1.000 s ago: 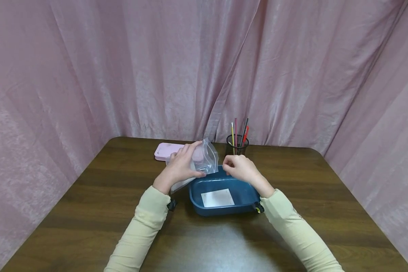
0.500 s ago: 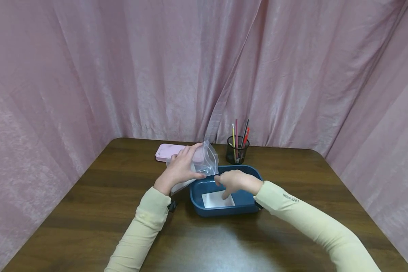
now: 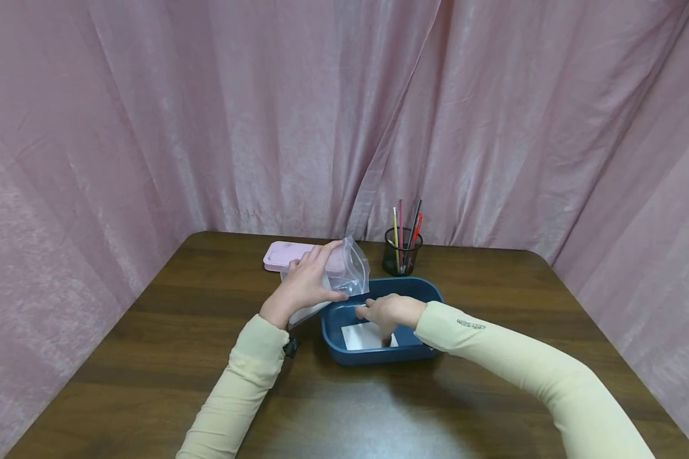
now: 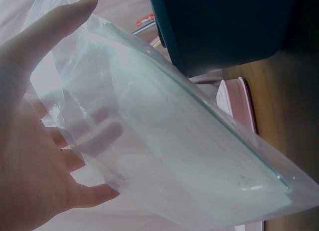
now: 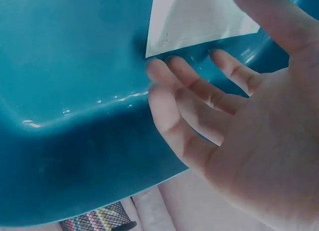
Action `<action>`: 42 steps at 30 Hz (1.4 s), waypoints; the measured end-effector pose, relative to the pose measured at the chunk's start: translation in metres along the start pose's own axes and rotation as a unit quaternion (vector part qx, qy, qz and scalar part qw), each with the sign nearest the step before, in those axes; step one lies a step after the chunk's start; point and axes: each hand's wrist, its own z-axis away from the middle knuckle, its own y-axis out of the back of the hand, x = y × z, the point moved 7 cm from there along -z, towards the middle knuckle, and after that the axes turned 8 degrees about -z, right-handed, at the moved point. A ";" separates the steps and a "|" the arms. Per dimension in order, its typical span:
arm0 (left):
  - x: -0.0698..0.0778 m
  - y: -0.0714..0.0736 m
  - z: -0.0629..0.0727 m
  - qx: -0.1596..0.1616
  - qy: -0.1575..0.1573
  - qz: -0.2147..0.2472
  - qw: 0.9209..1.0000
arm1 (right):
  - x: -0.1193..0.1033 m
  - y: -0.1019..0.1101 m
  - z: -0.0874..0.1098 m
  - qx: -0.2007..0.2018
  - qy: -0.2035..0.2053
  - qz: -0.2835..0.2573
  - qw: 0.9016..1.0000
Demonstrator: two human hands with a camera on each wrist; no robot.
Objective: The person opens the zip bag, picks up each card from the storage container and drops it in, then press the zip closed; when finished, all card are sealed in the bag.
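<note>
My left hand holds a clear zip-top bag tilted at the left rim of a blue basin, its mouth spread toward the basin. In the left wrist view, a flat whitish sheet shows inside the bag, and some fingers are seen through the plastic. My right hand reaches down into the basin over a white rectangular card on its floor. In the right wrist view, the fingertips are spread along the card's edge, while the thumb overlaps the card from the other side.
Behind my left hand lies a pink flat case. A black mesh pen cup with several pencils and pens stands just behind the basin. The brown wooden table ends at a pink curtain.
My right hand has moved from above the basin's back rim down into it, to the white card. The left hand and the bag stay in place.
</note>
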 end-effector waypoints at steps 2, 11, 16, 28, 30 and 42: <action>0.000 0.000 0.000 -0.001 0.001 0.002 1.000 | 0.000 -0.002 -0.003 0.000 -0.007 0.008 1.000; -0.001 -0.001 0.003 -0.003 0.002 0.003 1.000 | 0.001 -0.003 -0.004 0.004 -0.008 0.034 0.999; -0.002 0.000 0.004 -0.004 0.004 0.005 1.000 | 0.004 0.002 -0.001 0.027 0.008 0.013 1.000; -0.001 0.004 0.006 0.020 -0.009 -0.001 1.000 | 0.013 0.034 0.015 0.122 0.068 -0.041 0.989; -0.001 0.004 0.007 0.025 -0.011 0.000 1.000 | 0.013 0.042 0.022 0.147 0.081 -0.047 0.985; -0.005 0.008 0.005 0.030 -0.007 0.009 0.999 | 0.026 0.070 0.057 0.224 0.097 -0.129 0.961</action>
